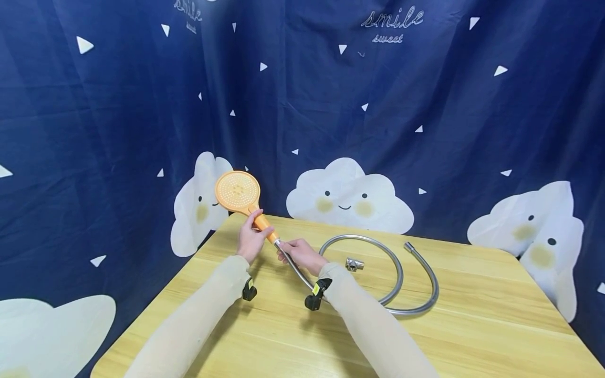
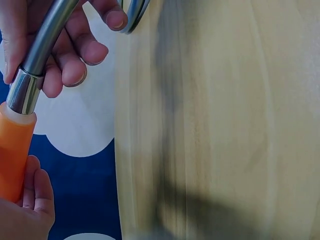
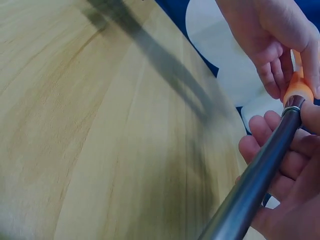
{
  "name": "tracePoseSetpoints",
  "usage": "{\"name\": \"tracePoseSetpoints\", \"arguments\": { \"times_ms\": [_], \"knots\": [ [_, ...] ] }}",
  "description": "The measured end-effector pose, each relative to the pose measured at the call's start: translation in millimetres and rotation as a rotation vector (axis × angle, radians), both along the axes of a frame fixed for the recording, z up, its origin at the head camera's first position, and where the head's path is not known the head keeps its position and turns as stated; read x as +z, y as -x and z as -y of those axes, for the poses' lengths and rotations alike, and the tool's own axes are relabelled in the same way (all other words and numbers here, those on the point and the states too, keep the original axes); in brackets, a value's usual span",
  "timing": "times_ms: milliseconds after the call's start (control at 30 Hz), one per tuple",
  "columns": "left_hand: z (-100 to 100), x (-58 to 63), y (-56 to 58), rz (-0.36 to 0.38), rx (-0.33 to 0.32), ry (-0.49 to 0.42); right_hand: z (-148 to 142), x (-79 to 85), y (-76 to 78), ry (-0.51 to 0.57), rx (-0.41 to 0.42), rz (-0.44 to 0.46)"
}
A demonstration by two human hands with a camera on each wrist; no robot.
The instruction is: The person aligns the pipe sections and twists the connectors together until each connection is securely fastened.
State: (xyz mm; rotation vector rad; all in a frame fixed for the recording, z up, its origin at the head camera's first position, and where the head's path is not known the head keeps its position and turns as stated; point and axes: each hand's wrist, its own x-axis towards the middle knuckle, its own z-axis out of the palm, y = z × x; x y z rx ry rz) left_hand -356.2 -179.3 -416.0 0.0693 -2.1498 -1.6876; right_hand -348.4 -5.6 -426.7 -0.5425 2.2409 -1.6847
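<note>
An orange shower head (image 1: 238, 191) is held up over the table's far left part, its round perforated face turned toward me. My left hand (image 1: 251, 240) grips its handle (image 2: 12, 150), with the thumb lying along it. At the handle's lower end sits the silver end nut (image 2: 25, 92) of a grey metal shower hose (image 1: 399, 273); a pale ring shows between nut and handle. Thumb and fingers of my right hand (image 1: 303, 254) pinch the hose at this nut. From there the hose runs down under my right forearm and loops over the table.
Inside the hose loop lies a small chrome valve fitting (image 1: 354, 264). The hose's other end (image 1: 409, 247), with a metal nut, rests on the right part of the wooden table (image 1: 487, 294). A dark blue curtain (image 1: 321, 105) with clouds hangs behind and to both sides.
</note>
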Motion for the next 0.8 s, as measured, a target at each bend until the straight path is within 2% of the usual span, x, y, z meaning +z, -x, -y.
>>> {"name": "tracePoseSetpoints", "arguments": {
  "times_ms": [67, 267, 333, 567, 700, 800],
  "knots": [
    [-0.1, -1.1, -0.1, -0.006, 0.003, -0.008, -0.5, 0.7, 0.1, -0.022, -0.034, -0.013],
    [2.2, -2.7, -0.5, -0.028, 0.039, -0.02, 2.3, 0.9, 4.5, -0.107, -0.136, -0.142],
    [2.4, -2.2, -0.8, -0.031, 0.042, -0.011, 3.1, 0.7, 5.0, -0.118, -0.14, -0.169],
    [0.7, -1.0, -0.8, -0.018, 0.027, -0.01, 4.6, 3.3, 0.1, -0.103, -0.165, -0.177],
    [-0.4, -0.9, -1.1, -0.017, 0.033, -0.009, 4.7, 3.3, -0.7, -0.102, -0.145, -0.192],
    [-1.8, -0.3, -0.4, -0.022, 0.032, -0.013, 3.1, 3.5, -0.4, -0.087, -0.112, -0.171]
  ]
}}
